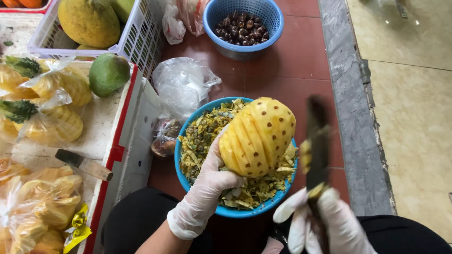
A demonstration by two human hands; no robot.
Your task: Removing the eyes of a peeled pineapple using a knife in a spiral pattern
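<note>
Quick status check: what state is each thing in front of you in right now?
Peeled yellow pineapple: partly grooved, held over basin.
Blue plastic basin: full of peelings.
Dark-bladed knife: raised, blurred.
Left gloved hand: gripping pineapple.
Right gloved hand: gripping knife.
Blue plastic colander: holds dark nuts.

Both the left hand and the right hand wear thin, translucent white disposable gloves, wrinkled at the cuffs. The legs are clothed in black trousers.

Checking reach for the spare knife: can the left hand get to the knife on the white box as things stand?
Probably not right away. The left hand is wrapped around the pineapple over the blue bowl, so it is occupied. The path to the knife on the box itself looks unobstructed.
</note>
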